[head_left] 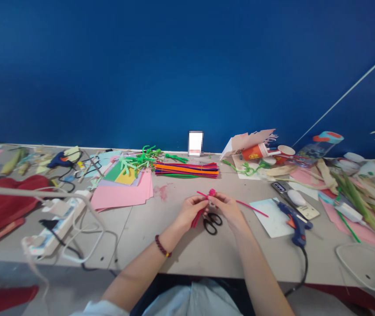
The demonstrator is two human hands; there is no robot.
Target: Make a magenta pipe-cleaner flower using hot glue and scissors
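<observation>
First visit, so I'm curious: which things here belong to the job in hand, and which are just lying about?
Likely in use:
- held pink pipe cleaners
- scissors
- multicoloured bundle

Probably just lying about:
- red cloth
- orange cup
- pink paper

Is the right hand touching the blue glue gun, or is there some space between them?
Apart. The head view shows the gap plainly: bare tabletop and part of a pale sheet separate the right hand from the blue glue gun.
</observation>
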